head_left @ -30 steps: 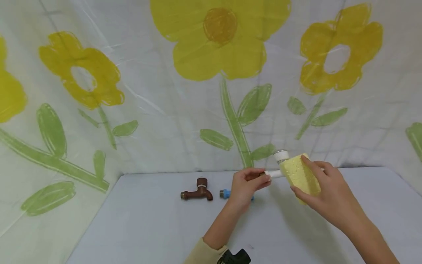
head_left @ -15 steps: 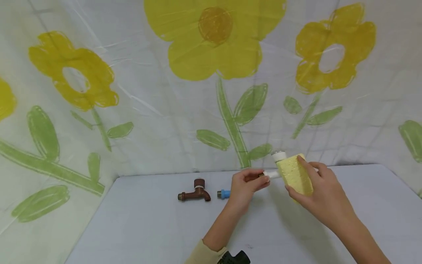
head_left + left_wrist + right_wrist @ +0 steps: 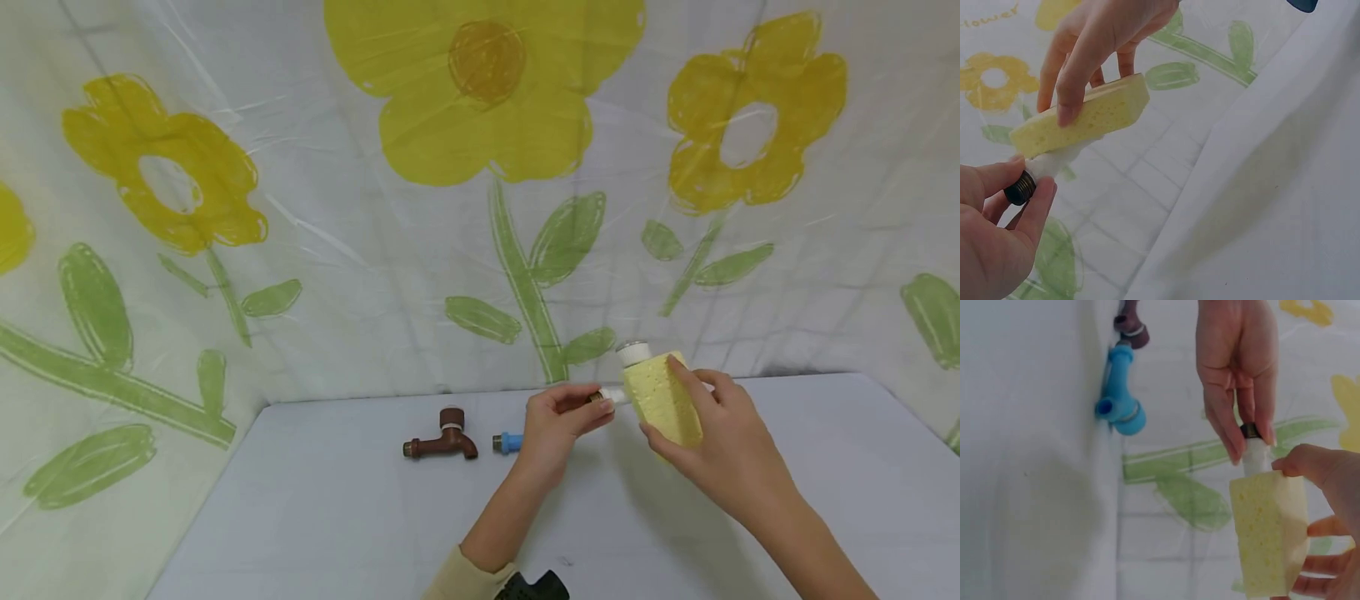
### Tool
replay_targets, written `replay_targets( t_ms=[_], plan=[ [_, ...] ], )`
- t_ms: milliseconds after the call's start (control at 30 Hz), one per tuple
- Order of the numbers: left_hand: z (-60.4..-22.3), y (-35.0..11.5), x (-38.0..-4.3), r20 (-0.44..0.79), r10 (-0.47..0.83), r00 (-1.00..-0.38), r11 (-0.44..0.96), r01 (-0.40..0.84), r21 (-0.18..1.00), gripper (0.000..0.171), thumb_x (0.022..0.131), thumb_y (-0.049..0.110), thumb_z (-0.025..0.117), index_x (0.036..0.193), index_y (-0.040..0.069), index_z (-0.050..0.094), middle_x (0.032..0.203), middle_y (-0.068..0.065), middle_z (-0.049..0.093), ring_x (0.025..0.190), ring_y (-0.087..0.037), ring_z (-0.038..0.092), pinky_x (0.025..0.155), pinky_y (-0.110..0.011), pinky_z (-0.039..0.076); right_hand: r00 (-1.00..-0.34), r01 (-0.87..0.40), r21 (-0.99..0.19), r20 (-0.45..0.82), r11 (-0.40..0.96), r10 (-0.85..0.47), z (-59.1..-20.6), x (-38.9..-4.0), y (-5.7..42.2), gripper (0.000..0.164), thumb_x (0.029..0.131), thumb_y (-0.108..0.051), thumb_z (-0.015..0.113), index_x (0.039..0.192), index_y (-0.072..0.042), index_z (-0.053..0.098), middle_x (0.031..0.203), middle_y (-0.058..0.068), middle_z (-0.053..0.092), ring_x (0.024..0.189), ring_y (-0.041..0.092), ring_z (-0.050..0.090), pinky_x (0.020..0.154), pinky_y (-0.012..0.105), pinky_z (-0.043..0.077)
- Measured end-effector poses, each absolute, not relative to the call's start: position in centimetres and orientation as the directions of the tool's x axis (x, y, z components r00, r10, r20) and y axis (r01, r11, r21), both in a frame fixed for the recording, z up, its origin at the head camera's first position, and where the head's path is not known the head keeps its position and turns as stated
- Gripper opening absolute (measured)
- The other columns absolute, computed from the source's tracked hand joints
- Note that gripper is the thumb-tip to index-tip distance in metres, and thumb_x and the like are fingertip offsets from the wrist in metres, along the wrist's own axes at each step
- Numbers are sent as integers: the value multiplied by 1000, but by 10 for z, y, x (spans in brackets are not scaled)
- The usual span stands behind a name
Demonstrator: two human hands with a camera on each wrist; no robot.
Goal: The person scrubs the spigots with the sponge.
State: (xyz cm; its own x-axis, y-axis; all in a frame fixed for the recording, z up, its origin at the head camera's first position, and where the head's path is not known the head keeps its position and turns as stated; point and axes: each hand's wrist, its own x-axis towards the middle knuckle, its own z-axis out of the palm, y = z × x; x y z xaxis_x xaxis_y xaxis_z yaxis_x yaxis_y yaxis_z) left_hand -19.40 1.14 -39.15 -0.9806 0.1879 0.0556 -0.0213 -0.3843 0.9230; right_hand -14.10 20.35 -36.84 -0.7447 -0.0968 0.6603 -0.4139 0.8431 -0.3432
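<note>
My left hand (image 3: 558, 425) pinches the threaded end of a white tap (image 3: 617, 395) between thumb and fingers, above the table. The tap's white round top (image 3: 634, 353) with a silvery cap sticks up behind a yellow sponge (image 3: 662, 398). My right hand (image 3: 723, 437) grips that sponge by its edges and holds it against the tap's body. In the left wrist view the sponge (image 3: 1082, 119) lies along the white pipe, and the dark threaded end (image 3: 1020, 189) shows between the left fingertips. The sponge hides most of the tap, including its spout.
A brown tap (image 3: 442, 435) lies on the white table (image 3: 337, 500), left of the hands. Next to it is a blue tap (image 3: 1121, 394), partly covered by the left hand in the head view. A flower-printed sheet (image 3: 375, 250) hangs behind the table.
The sponge in my right hand has slid left along the white tap, toward my left hand, covering more of the pipe. My left hand keeps its pinch. The head view has shifted slightly.
</note>
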Motion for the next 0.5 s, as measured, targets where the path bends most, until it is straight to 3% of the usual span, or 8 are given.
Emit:
replay_targets(
  t_ms=[300, 500],
  plan=[
    [-391, 14, -193, 57, 186, -981, -392, -21, 920, 23, 92, -14, 71, 115, -21, 68, 91, -7, 73, 81, -13, 74, 87, -38, 65, -740, -441, -353, 663, 825, -113, -374, -141, 195, 82, 68, -16, 95, 142, 0, 63, 110, 21, 63, 93, 40, 63, 66, 51, 56],
    [-388, 14, -192, 57, 188, -981, -375, -17, 927, 24, 94, -11, 71, 117, -19, 70, 95, -8, 75, 84, -12, 74, 90, -37, 64, -857, -348, -503, 512, 791, -51, -372, -140, 196, 78, 78, -23, 92, 144, 2, 59, 114, 25, 63, 91, 37, 64, 66, 46, 55]
  ],
)
